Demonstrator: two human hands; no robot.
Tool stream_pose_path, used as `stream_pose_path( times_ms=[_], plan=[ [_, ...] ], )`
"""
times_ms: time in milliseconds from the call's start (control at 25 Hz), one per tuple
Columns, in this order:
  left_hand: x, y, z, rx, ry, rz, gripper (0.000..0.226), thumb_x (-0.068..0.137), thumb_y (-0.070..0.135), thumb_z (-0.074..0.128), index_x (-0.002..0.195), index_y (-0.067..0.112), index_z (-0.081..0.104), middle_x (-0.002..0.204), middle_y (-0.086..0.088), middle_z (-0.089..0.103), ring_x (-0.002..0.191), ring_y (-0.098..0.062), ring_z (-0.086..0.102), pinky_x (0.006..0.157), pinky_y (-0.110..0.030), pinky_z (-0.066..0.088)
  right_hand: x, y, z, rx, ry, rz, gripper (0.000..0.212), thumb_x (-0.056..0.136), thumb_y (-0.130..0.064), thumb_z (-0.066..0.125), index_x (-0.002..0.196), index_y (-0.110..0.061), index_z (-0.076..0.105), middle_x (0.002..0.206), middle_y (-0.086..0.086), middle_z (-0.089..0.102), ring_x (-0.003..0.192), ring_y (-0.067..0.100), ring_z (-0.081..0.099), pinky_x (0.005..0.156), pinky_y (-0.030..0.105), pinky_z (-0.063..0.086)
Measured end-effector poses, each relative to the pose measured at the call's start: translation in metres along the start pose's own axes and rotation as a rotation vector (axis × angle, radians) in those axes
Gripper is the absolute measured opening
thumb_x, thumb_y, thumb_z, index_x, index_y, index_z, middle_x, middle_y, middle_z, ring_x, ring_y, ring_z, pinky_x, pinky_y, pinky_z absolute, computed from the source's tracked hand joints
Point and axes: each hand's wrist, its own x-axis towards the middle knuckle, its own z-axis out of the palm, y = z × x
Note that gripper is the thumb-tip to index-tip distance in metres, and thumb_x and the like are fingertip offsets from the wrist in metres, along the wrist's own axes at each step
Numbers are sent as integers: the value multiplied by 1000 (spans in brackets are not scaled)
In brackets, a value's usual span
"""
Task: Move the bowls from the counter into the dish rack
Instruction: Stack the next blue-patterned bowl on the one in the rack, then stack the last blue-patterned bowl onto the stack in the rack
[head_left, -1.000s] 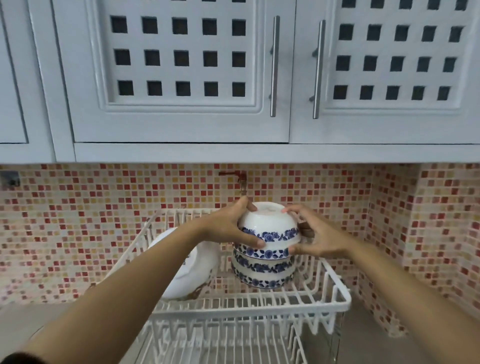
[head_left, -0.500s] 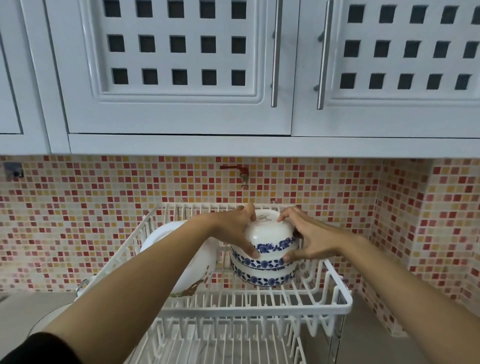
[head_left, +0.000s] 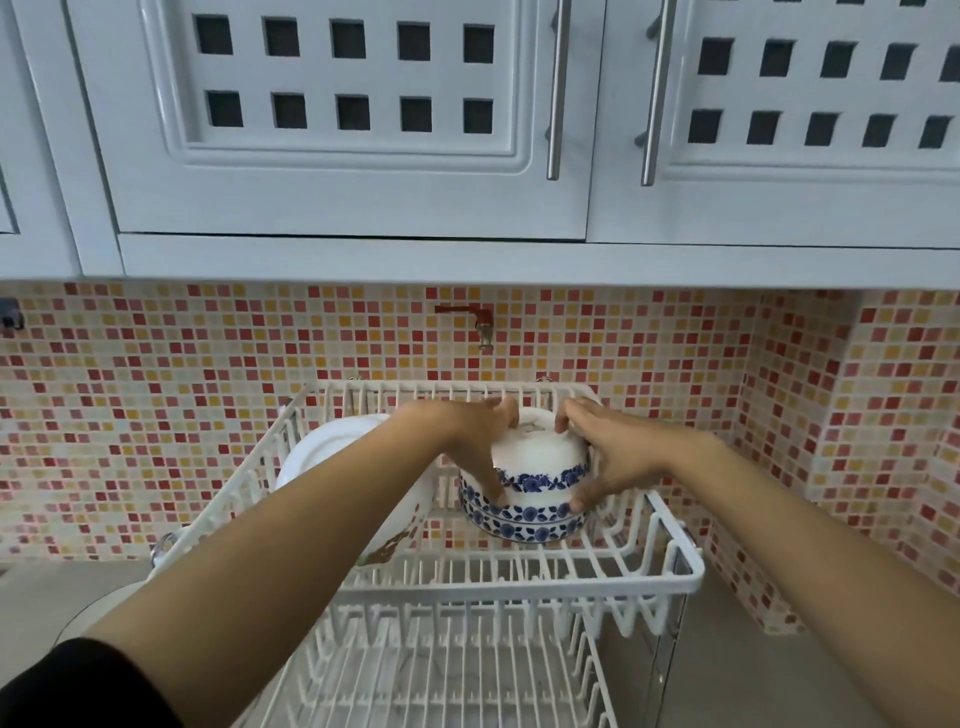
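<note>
Two hands' grip | left hand (head_left: 470, 441), right hand (head_left: 610, 457) | flank top bowl (head_left: 537, 460)

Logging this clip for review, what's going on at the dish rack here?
A person is setting an upside-down blue-patterned bowl onto a stack of matching bowls in the top tier of the white dish rack. The left hand and right hand grip it from either side. A large white dish leans at the rack's left.
</note>
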Motion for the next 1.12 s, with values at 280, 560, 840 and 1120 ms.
stream_pose_path(
  times_ms=[280,560,840,1120],
  plan=[
    [-59,-70,-38,53,498,-6,50,83,-8,52,128,15,49,132,-8,57,109,-22,60,88,-23,46,35,-90,-56,-93,123,-187,75,84,-31,65,145,-22,23,152,0,30,134,17,37,111,33,34],
    [-168,-192,-25,87,465,-307,50,80,-7,55,120,22,61,136,-4,54,118,-24,53,93,-35,47,121,-254,-52,-44,35,-270,62,90,-29,58,144,-20,29,148,4,38,129,22,44,107,42,39],
    [-230,-327,35,38,315,-651,58,90,25,56,143,15,34,149,-11,39,134,-31,39,110,-42,35,205,-400,5,-9,9,-199,57,95,-27,47,146,-20,24,152,6,31,135,28,37,110,42,33],
    [-242,-417,172,-115,203,-703,68,96,37,40,149,8,9,159,-12,11,146,-31,16,118,-47,21,270,-461,135,82,-25,-31,72,96,-43,39,150,-18,-2,158,12,-14,146,31,-6,118,47,3]
  ],
)
